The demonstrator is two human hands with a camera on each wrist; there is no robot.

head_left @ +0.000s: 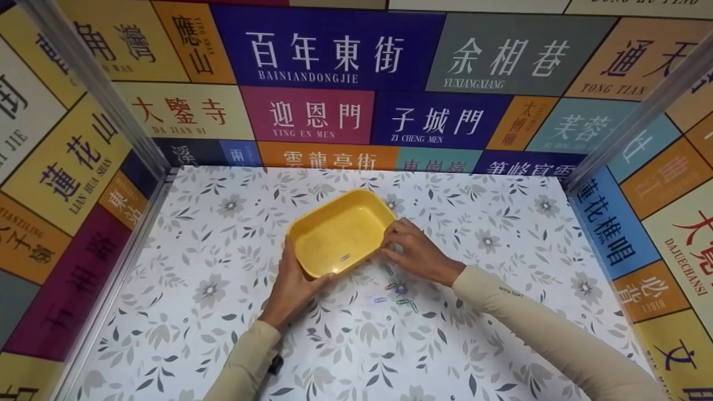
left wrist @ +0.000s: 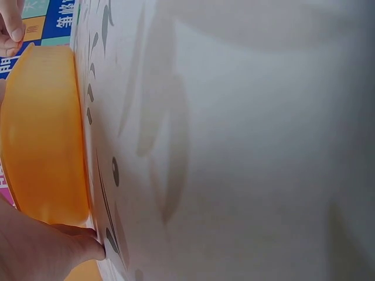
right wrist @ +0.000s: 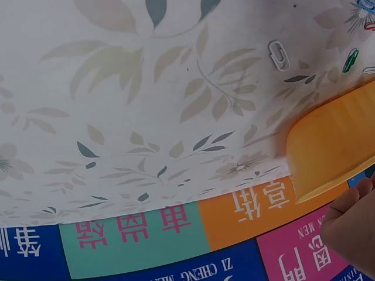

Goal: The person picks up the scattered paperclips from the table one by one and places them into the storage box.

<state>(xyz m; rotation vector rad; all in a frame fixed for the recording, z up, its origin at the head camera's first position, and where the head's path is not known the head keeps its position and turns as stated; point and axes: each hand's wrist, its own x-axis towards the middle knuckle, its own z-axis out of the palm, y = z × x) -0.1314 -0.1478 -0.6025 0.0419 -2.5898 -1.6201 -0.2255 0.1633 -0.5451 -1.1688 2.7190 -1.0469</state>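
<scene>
Both hands hold the yellow tray mid-bench, left hand gripping its 7 o'clock corner, right hand pinching its 3 o'clock rim, paperclips just at the right hand's 6 o'clock.

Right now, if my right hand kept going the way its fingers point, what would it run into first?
The yellow tray. Your right hand points left, its fingers already at the tray's right rim. Your left hand lies beyond, holding the near left corner.
</scene>
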